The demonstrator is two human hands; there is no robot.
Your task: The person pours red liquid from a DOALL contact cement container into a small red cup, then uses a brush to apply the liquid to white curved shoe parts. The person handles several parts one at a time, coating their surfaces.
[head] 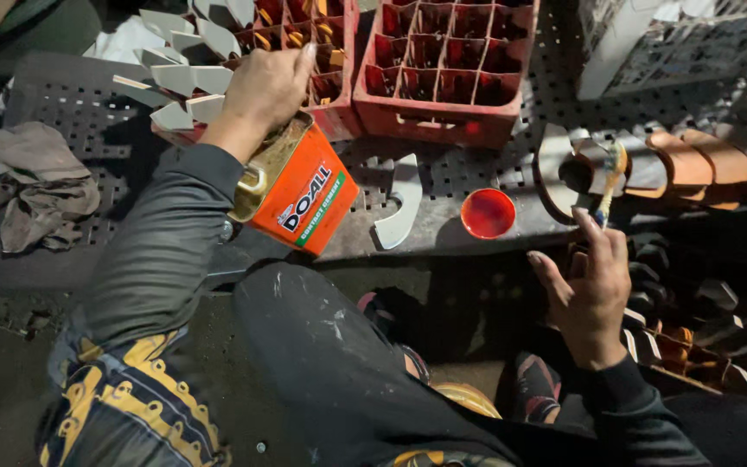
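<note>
While our left hand (268,86) grips the orange glue tin (297,186) tilted on the perforated bench, w/ right hand (594,290) pinching a brush (611,177), we'd judge a slow pour toward the red dish (488,213) best

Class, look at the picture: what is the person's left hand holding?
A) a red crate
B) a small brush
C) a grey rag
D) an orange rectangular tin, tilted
D: the left hand grips the orange tin from above, tilted on the perforated bench, while the right hand holds the small brush beside the little red bowl.
</note>
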